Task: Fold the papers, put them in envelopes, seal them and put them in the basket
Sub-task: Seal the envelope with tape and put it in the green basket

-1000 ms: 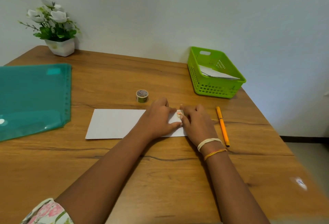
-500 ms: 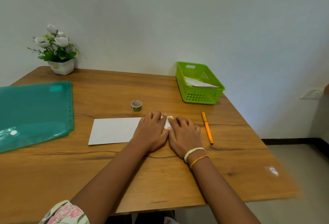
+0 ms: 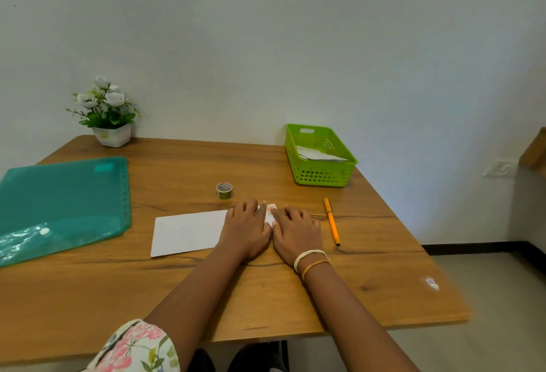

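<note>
Both hands flat on one white envelope [image 3: 189, 231] near the middle of the table [image 3: 266, 297], a little toward the near edge. Left hand [image 3: 246, 228] with fingers straight and spread, pressing on the right part of the envelope. Right hand [image 3: 297, 231] just beside, fingers also straight, touching the left hand at the thumbs and pressing the right end. Between the two hands, a small piece of patterned tape [image 3: 271, 211] visible at the far right corner of the envelope; seemingly the seal, being rubbed down. Not possible to tell if a folded paper is inside, because nothing of the inside shows.

Green basket [image 3: 320, 178] at the far right corner of the table, already with some white envelopes or papers [image 3: 317, 155] lying in it; number not clear. So, as a judgement: at least one piece finished, this envelope at the sealing step, almost complete. Still left for it: lifting and placing in the basket, well apart from the hands.

Small tape roll [image 3: 224, 190] just behind the left hand. Orange pen [image 3: 331, 221] near the right hand, toward the right edge. Teal folder [image 3: 62, 206] at the left edge, perhaps holding more papers, not possible to confirm. Flower pot [image 3: 112, 134] at the far left corner.
</note>
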The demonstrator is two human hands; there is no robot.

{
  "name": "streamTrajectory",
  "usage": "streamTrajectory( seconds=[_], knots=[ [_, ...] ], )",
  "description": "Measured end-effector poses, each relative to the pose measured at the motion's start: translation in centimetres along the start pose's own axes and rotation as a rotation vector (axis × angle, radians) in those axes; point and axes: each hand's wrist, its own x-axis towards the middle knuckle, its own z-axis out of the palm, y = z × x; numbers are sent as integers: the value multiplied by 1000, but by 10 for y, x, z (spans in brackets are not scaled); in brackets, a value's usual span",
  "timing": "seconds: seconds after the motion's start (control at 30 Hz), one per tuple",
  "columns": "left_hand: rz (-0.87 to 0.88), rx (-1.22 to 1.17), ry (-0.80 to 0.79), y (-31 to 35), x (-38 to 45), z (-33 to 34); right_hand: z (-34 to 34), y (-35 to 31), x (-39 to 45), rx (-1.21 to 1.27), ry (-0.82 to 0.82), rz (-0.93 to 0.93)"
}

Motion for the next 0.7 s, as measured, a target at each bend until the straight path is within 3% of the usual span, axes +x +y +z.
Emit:
streamTrajectory(
  seconds=[0.07, 0.17, 0.27, 0.47, 0.7],
  knots=[
    [-68, -135, 27, 0, 1, -3, 0, 0, 1, 15, 7, 16],
    [-325, -371, 67, -5, 0, -16, -2, 2, 2, 31, 47, 63],
    [-465, -149, -13, -17, -5, -26, -1, 4, 5, 36, 82, 80],
    [-503, -110, -232, -24, -14, -49, -4, 3, 9, 73, 78, 139],
    [-626, -266, -205, -15, -20, -50, -7, -5, -6, 127, 90, 154]
  ],
)
